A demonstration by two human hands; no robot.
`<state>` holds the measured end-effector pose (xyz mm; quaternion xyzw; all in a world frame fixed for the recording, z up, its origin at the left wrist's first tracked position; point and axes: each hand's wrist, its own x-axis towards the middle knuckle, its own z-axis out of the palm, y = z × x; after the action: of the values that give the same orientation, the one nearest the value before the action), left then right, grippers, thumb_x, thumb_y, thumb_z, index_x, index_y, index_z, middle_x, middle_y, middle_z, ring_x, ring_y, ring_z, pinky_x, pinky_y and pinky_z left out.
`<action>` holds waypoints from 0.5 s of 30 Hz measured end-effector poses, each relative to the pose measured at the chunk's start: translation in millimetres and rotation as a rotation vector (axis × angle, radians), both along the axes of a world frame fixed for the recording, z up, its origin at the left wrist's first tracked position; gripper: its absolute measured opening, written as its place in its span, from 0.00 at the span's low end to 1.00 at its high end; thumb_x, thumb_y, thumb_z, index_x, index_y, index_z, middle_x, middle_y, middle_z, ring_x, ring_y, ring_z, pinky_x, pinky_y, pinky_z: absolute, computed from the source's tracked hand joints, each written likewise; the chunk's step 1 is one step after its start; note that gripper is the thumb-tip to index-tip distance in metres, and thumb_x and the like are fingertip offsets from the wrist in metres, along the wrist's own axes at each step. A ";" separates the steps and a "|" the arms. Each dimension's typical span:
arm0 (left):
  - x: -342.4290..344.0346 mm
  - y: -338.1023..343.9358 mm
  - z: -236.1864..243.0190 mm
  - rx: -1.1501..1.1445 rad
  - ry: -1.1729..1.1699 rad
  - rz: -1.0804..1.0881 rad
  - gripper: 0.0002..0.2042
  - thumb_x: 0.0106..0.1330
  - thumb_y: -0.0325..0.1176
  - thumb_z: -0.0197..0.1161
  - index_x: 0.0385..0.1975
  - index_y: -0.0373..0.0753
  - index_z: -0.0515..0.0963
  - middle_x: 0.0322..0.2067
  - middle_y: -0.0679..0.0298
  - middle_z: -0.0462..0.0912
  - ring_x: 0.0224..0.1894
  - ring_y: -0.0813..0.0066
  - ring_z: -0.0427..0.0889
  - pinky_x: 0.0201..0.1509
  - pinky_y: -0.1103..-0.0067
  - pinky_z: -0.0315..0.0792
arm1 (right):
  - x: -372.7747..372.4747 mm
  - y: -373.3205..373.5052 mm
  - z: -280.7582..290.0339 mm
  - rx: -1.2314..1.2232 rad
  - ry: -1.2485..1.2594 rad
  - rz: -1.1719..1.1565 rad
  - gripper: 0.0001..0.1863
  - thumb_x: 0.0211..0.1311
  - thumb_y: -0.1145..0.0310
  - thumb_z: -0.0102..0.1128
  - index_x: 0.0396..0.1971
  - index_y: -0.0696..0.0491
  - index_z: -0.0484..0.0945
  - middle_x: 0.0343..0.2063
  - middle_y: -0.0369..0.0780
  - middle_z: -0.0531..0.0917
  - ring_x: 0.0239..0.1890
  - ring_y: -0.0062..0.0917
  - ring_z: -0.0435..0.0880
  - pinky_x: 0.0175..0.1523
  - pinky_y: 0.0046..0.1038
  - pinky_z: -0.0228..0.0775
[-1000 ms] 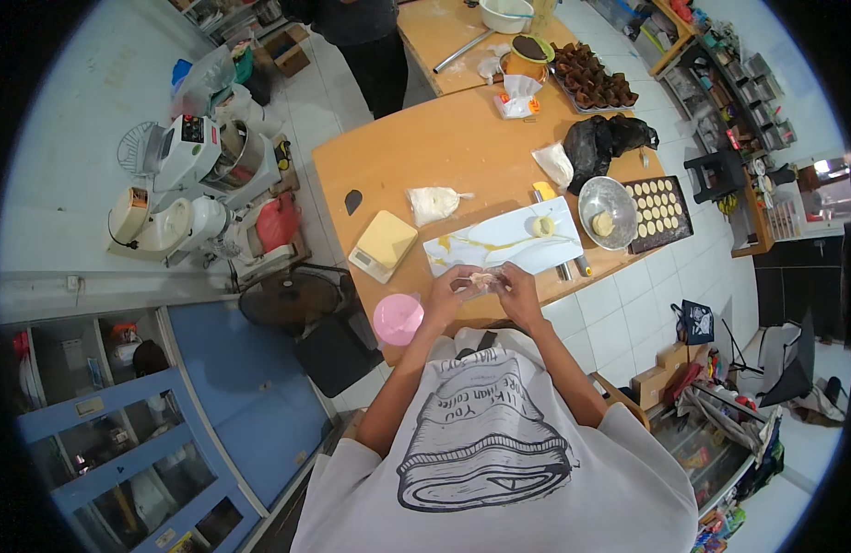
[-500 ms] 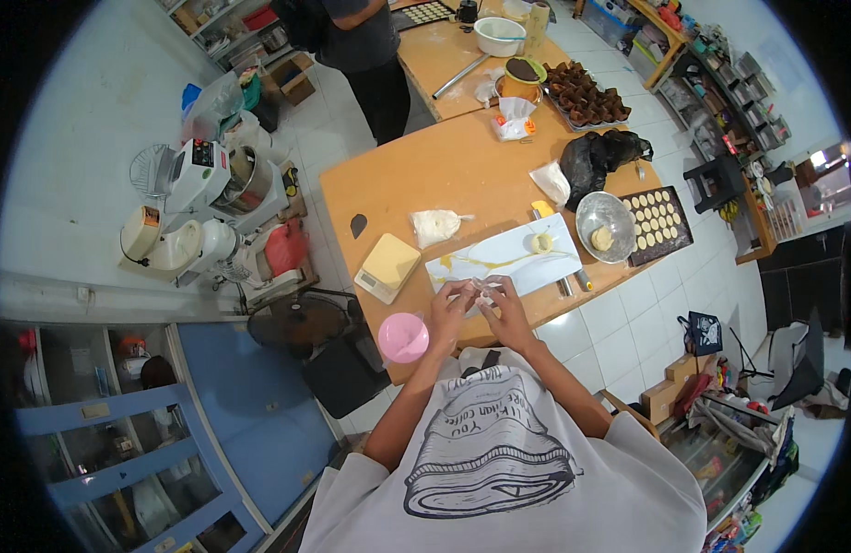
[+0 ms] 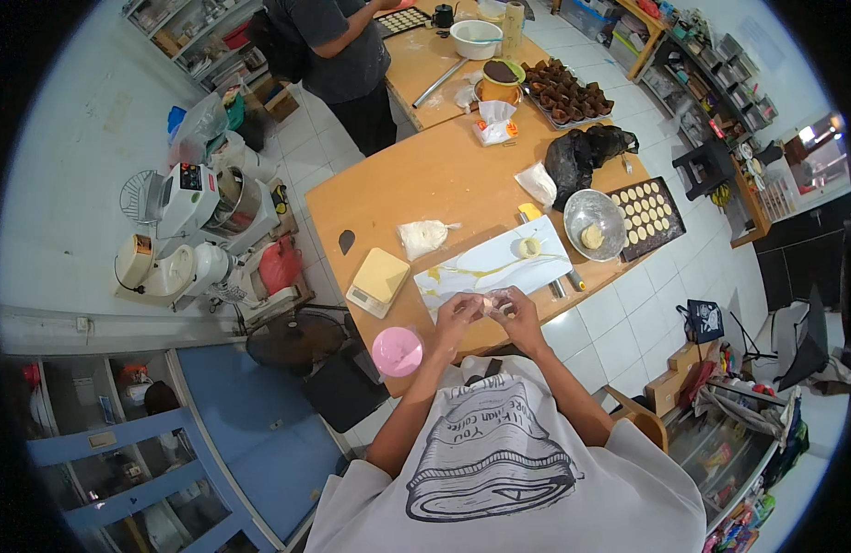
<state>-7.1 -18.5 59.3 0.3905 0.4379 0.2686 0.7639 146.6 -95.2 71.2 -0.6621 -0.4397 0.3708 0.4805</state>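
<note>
Close in front of my body, both hands are held together at the near edge of a white marble-patterned board (image 3: 481, 263). My left hand (image 3: 456, 314) pinches one side of a crumpled piece of clear plastic (image 3: 496, 300), and my right hand (image 3: 521, 323) grips the other side. Something small and pale shows between the fingertips, too small to name. On the board stands a pale yellow ring-shaped piece (image 3: 528, 247), perhaps a cutter or dough. A pink bowl (image 3: 398, 352) sits left of my left hand, beside a cream kitchen scale (image 3: 378, 282).
Right of the board are a metal bowl (image 3: 594, 208) with dough and a dark tray (image 3: 672, 231) of pale rounds. A bag of white powder (image 3: 425, 237) lies beyond the board. Rolling-pin-like handles poke out at the board's right end. Another person (image 3: 338, 64) stands by the far table.
My hands have moved slightly apart, with the clear plastic now spread more between them. The view has shifted a little, and more of the other person shows.
</note>
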 end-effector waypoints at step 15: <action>2.6 -0.6 -21.8 -0.002 -0.029 -0.010 0.08 0.68 0.27 0.67 0.43 0.33 0.79 0.40 0.61 0.84 0.41 0.76 0.83 0.51 0.78 0.80 | 2.9 1.4 6.5 -0.003 0.007 0.101 0.18 0.60 0.74 0.70 0.51 0.53 0.83 0.43 0.38 0.79 0.43 0.23 0.81 0.43 0.24 0.74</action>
<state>-4.4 -19.0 37.5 0.3882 0.4250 0.2700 0.7719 149.5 -93.9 77.7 -0.6386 -0.4703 0.3974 0.4617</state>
